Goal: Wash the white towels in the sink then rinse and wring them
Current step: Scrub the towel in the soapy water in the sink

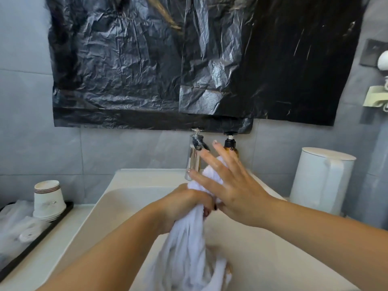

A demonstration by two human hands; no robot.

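A white towel [186, 253] hangs bunched over the white sink [130, 198], its lower folds trailing into the basin. My left hand [184, 204] grips the towel near its top, fingers curled round the twisted cloth. My right hand [228, 185] lies over the towel's upper end with fingers straight and spread, palm pressing on the cloth. The chrome faucet [195, 152] stands just behind both hands.
A dark pump bottle [230, 143] stands right of the faucet. A white lidded bin [323, 181] sits on the counter's right. On the left, stacked paper cups [48, 198] and wrapped items rest on a black tray [42, 234]. Black plastic sheeting [189, 59] covers the wall above.
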